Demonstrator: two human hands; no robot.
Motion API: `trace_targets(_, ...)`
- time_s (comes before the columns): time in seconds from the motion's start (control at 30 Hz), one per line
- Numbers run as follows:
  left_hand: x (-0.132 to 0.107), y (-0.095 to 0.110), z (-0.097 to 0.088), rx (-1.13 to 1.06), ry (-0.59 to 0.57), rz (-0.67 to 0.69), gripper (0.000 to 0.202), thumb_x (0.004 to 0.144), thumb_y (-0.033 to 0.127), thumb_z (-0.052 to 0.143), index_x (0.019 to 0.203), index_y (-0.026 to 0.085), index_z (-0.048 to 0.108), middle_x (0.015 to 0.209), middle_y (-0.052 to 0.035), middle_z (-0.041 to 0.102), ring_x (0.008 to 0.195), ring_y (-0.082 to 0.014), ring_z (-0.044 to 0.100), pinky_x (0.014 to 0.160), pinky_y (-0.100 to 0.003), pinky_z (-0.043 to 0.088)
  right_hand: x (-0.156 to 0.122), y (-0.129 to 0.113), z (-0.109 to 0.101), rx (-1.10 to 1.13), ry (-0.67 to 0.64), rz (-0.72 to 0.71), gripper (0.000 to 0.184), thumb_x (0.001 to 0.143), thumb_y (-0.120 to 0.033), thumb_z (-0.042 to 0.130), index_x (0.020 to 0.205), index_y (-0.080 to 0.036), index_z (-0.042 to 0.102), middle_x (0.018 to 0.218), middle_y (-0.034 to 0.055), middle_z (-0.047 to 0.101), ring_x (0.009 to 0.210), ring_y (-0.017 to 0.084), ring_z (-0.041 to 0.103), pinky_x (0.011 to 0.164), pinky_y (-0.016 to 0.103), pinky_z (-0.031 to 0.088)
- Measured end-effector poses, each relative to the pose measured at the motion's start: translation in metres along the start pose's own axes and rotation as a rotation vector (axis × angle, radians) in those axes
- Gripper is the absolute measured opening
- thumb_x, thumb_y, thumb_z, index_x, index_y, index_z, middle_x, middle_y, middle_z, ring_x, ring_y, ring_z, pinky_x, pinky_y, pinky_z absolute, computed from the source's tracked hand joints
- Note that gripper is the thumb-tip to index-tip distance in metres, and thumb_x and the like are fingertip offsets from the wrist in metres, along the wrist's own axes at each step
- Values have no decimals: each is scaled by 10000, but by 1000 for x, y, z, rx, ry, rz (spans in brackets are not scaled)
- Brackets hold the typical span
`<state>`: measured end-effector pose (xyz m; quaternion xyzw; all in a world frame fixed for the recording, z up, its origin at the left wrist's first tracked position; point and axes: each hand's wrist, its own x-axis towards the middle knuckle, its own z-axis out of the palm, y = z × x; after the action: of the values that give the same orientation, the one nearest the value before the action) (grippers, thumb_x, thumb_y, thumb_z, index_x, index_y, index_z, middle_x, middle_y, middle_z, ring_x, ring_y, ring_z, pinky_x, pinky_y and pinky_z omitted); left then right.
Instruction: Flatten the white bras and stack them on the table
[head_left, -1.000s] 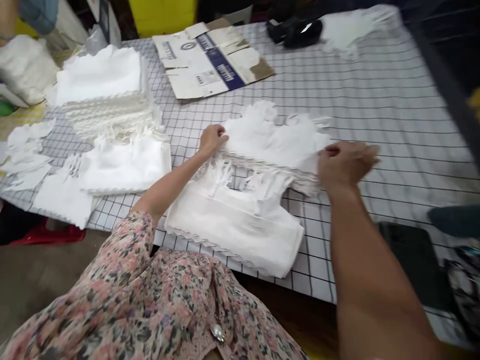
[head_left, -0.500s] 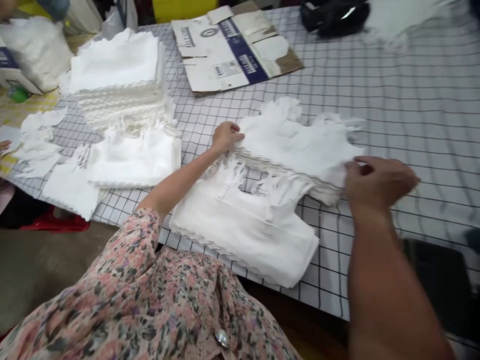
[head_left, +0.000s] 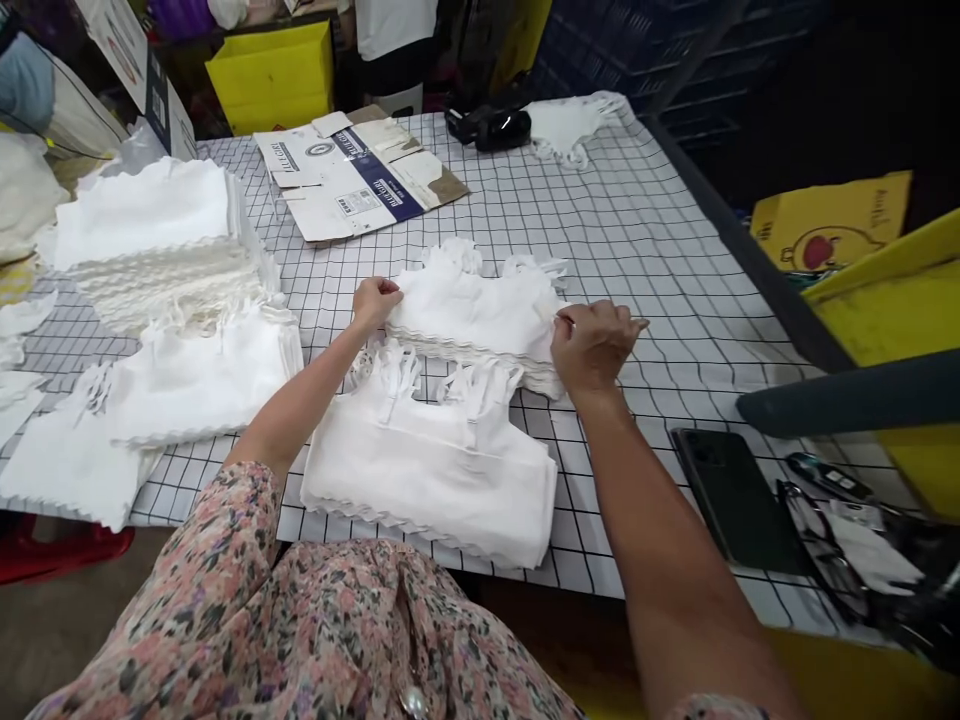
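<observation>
Left hand (head_left: 377,303) curled against the end of a white fabric stack (head_left: 472,315), pinch unclear; right hand (head_left: 592,345) grips the opposite corner between pressed fingers; checked surface (head_left: 660,250) beneath.

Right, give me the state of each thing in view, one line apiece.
Left hand: curled on the upper stack's left edge
Right hand: pinching the upper stack's right edge
Upper stack of white scalloped cloth: held between both hands
Lower stack of white scalloped cloth: lying flat on the table, strips loose at its far edge
Flattened cardboard carton: opened out flat
Smartphone: lying back up
</observation>
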<state>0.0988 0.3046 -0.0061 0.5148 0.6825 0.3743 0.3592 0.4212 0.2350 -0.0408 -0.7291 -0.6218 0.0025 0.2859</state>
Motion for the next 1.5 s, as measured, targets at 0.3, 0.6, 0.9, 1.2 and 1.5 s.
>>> trace_targets(0.3,-1,6,6,100,67,215,170,897,146,730,779,213,627,962,-65,746,932,-207,663,956,-365,510,8,16,6,-24,-20,-64,316,969,-219,443,977,-165,754,1102,237,717,1019,365,633,958,515,498)
trace_targets(0.6,6,3,3,128,117,265,111,918,135,706,846,218,721,781,-5,714,783,-186,664,839,-330,517,15,21,29,115,50,76,149,895,-253,598,1023,-201,653,1050,168,656,1145,387,553,1035,622,493)
trace_targets(0.9,9,-1,4,250,154,523,191,923,86,685,793,224,707,886,-42,737,813,-203,662,907,-362,525,30,21,30,176,37,197,151,876,-273,644,1008,-208,678,1152,190,656,1191,388,512,1046,627,479)
trace_targets(1.2,7,-1,4,212,111,367,177,925,85,681,813,219,653,919,-38,763,816,-188,667,859,-329,516,30,2,18,148,143,110,177,1008,-238,459,1071,-204,621,942,139,702,979,342,654,1067,577,470)
trace_targets(1.5,5,4,4,215,100,273,45,934,165,719,925,202,694,1078,-76,741,865,-185,659,931,-352,526,32,25,-11,114,117,334,45,944,-227,562,969,-234,599,854,117,709,985,352,697,1012,502,493)
